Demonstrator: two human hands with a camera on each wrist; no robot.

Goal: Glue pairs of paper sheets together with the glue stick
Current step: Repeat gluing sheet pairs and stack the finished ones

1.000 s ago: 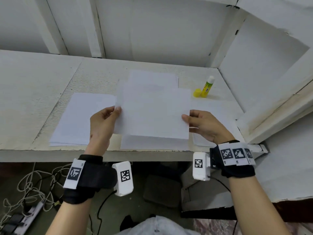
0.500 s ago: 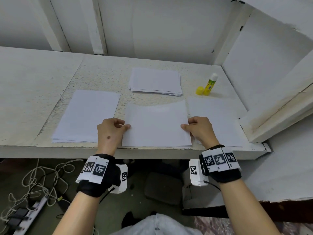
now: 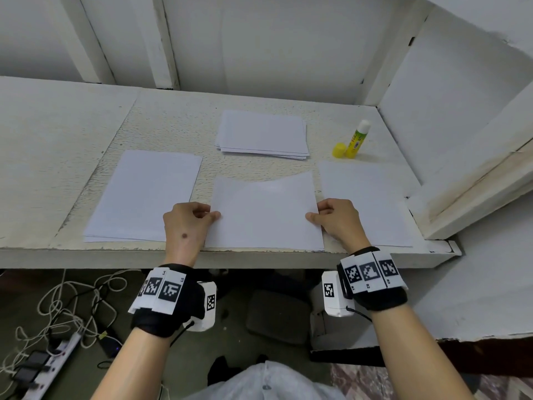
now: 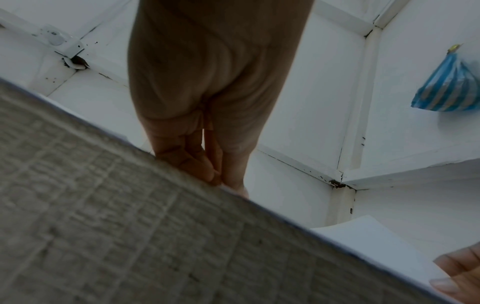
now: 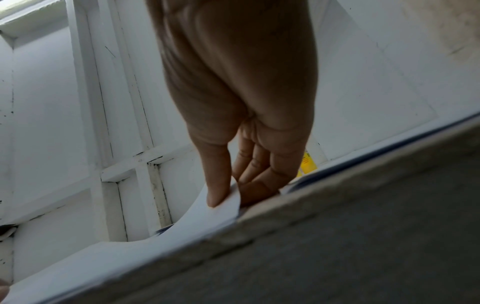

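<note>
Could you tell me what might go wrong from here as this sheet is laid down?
1. The sheet, pinched by the left hand and right hand, bows at its far edge; it may crease or land skewed.
2. Its near edge sits at the shelf's front edge, so it could slide off.
3. The glue stick stands uncapped and may dry.

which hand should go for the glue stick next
Right. The uncapped glue stick stands at the table's far right, beyond the right hand, with only flat paper between them. The left hand would have to cross the middle sheet that both hands pinch.
</note>
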